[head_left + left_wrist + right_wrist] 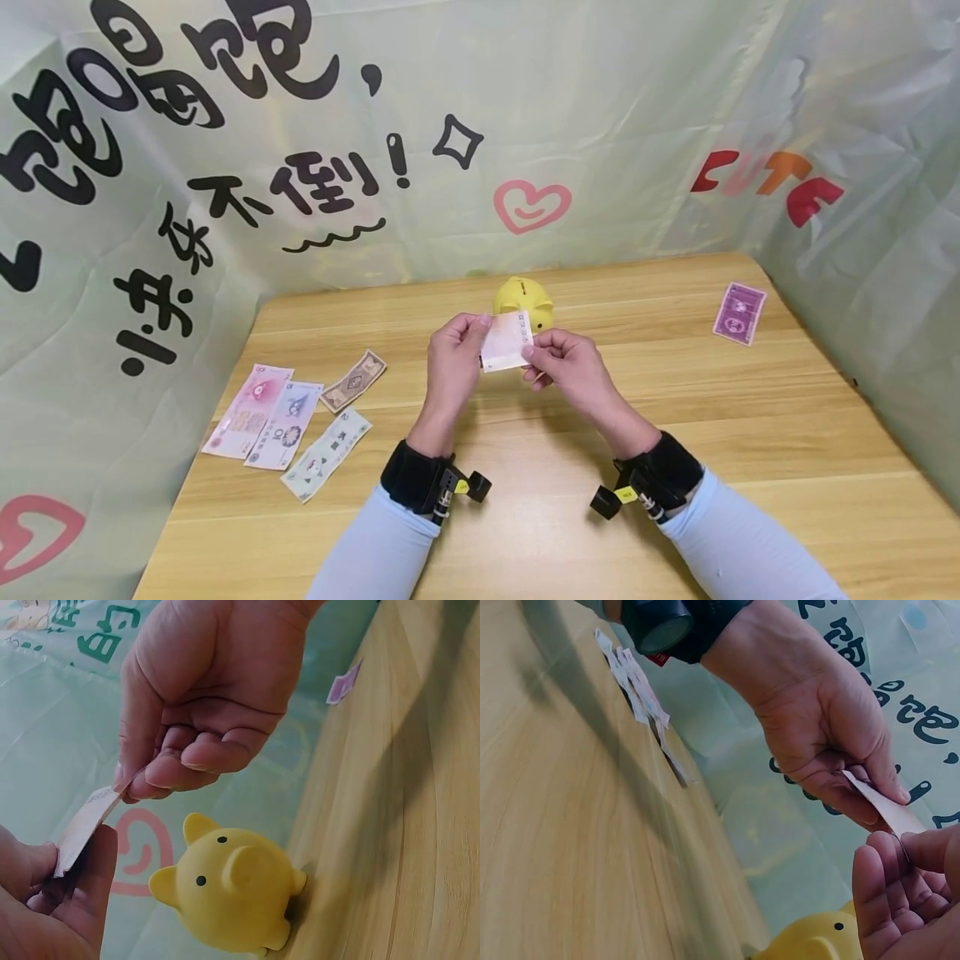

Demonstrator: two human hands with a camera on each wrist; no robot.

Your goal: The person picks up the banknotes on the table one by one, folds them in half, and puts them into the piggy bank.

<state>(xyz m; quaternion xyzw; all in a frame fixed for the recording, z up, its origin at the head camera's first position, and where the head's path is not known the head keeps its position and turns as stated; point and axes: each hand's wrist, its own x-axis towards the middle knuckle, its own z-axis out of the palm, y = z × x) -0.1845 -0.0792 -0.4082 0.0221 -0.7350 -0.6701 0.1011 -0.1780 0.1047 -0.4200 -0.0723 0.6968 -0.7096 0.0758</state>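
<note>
Both hands hold one pale pinkish banknote [507, 342] up over the table, short in outline as if folded. My left hand [456, 354] pinches its left edge between thumb and fingers. At the lower right corner, my right hand [567, 367] pinches it with thumb and forefinger, the other fingers curled under. Just behind the note stands a yellow piggy bank [522, 298] with a slot on its back; the note overlaps it in the head view. In the left wrist view the piggy bank [232, 889] shows its snout and eyes toward the hands.
On the table's left lie a pink banknote [251, 412], a bluish-violet one [285, 425], a brown one [354, 382] and a green one [327, 454]. A purple banknote [739, 313] lies far right. A printed cloth [615, 125] hangs around the table's back and sides.
</note>
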